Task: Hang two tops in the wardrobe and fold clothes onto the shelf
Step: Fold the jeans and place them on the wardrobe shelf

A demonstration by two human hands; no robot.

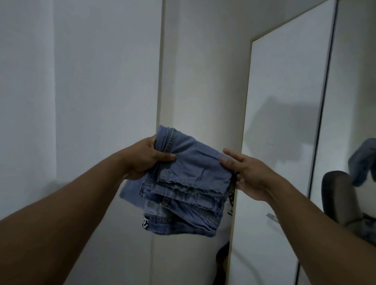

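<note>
A folded pair of blue jeans (189, 182) hangs in the air between both hands, its layered edges drooping toward me. My left hand (145, 157) grips its left edge, thumb on top and fingers underneath. My right hand (244, 174) holds the right edge, thumb pressed on the top layer and fingers around the side. An open white wardrobe door (280, 126) stands just right of the jeans. The wardrobe's inside and its shelf are hidden.
White wall panels (75, 91) fill the left and centre. At the far right a mirror panel (365, 109) reflects the jeans and my hand. A grey chair back (338, 195) shows at the right. Something dark lies low behind the door's edge.
</note>
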